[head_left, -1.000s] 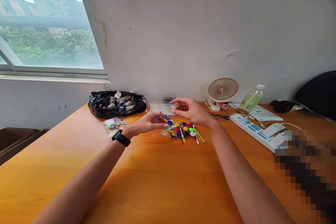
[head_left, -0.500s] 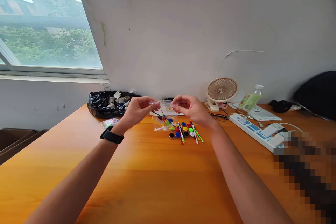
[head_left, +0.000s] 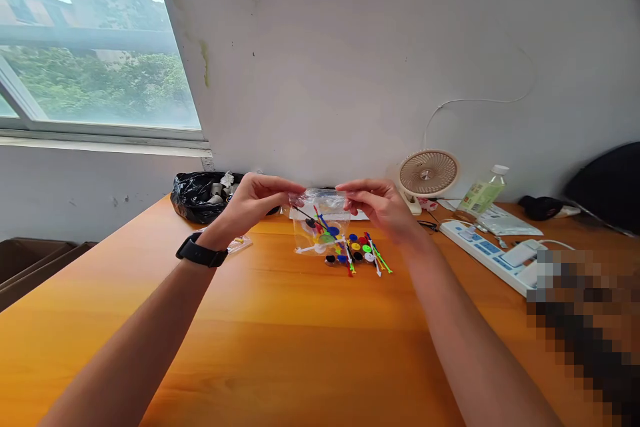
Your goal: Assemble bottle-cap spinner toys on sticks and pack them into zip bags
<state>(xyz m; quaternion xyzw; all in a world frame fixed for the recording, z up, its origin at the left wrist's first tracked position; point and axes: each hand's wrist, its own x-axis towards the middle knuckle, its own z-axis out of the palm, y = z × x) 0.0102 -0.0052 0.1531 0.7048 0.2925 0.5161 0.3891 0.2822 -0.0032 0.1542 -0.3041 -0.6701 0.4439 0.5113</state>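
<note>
Head view: my left hand [head_left: 250, 203] and right hand [head_left: 383, 203] pinch clear bag [head_left: 320, 223] top corners, 9 and 3 o'clock; light, floppy, slippery film.

Bag [head_left: 320, 223] above table [head_left: 280, 347], before wall [head_left: 375, 60]

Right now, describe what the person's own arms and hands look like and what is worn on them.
Both forearms are bare, with no sleeves in view. The left hand has a black watch with a wide dark band strapped around its wrist. The right hand and its wrist carry nothing: no ring, glove or band shows.
</note>
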